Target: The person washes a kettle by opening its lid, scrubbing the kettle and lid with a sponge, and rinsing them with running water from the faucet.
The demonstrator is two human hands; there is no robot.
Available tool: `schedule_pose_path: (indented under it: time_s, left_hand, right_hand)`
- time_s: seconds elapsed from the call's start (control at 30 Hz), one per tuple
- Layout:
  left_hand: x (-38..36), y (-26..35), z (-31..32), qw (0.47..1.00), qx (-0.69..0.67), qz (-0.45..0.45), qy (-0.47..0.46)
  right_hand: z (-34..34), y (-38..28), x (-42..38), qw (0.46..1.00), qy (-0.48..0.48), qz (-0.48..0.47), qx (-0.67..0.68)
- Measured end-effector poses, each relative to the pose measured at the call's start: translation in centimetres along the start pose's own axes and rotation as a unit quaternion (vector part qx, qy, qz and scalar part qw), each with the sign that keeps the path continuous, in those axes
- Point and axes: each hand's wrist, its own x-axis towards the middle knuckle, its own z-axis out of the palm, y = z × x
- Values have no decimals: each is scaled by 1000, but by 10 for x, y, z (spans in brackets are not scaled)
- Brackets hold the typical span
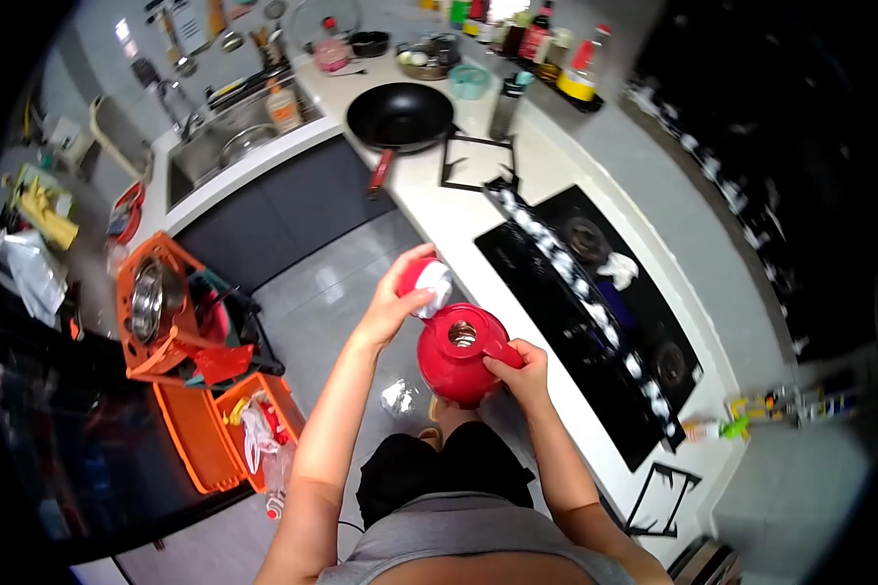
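A red thermos jug [458, 356] with its round mouth uncovered hangs in front of my body, over the floor beside the counter. My right hand [527, 375] grips the jug's handle on its right side. My left hand [392, 304] holds the red and white lid [427, 283] just above and to the left of the jug's mouth, tilted, close to the rim but apart from it. Both arms are bare.
A black glass hob [595, 322] with foil strips lies in the white counter [458, 210] to my right. A black wok [400, 117], bottles [537, 39] and a sink [229, 136] stand farther off. Orange racks [171, 312] and crates [215, 429] crowd the floor at left.
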Motion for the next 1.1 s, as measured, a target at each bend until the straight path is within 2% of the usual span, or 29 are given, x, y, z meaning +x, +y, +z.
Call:
schedule_pose_path:
  time_s: [0.07,0.1,0.17,0.2,0.27,0.37,0.5,0.57,0.67,0.9,0.93,1.03,1.1]
  left_hand:
    - [-15,-6,-5,986,-146,38,63]
    - [2,3,-85,980,-171,36,94]
    - [8,-1,-117,967,-212,55,130]
    - [11,0,-135,967,-199,63,146]
    - [12,-2,-171,966,-173,76,179]
    - [4,4,-219,938,-191,82,278]
    - [-13,2,-300,859,-279,113,414]
    - [-20,7,-347,841,-283,108,449]
    - [-11,26,-422,826,-286,99,475]
    - [43,72,-549,843,-300,99,436]
    - [57,74,-567,830,-313,90,453]
    - [95,72,-618,838,-294,71,453]
    - [123,63,-650,834,-309,59,452]
  right_hand:
    - [-5,-4,-2,999,-49,21,-1]
    - [62,5,47,997,-71,-9,-10]
    - [78,8,84,986,-113,-105,-66]
    - [93,3,102,980,-129,-122,-88]
    - [119,3,139,976,-170,-106,-85]
    - [174,-8,186,966,-236,-62,-83]
    - [266,-22,249,934,-341,-61,-91]
    - [317,-30,276,917,-389,-31,-79]
    - [384,-56,311,909,-406,26,-92]
    - [505,-115,409,920,-342,-60,-183]
    - [519,-121,428,921,-331,-74,-189]
    - [559,-129,493,909,-304,-134,-252]
    - [581,-138,537,901,-308,-124,-280]
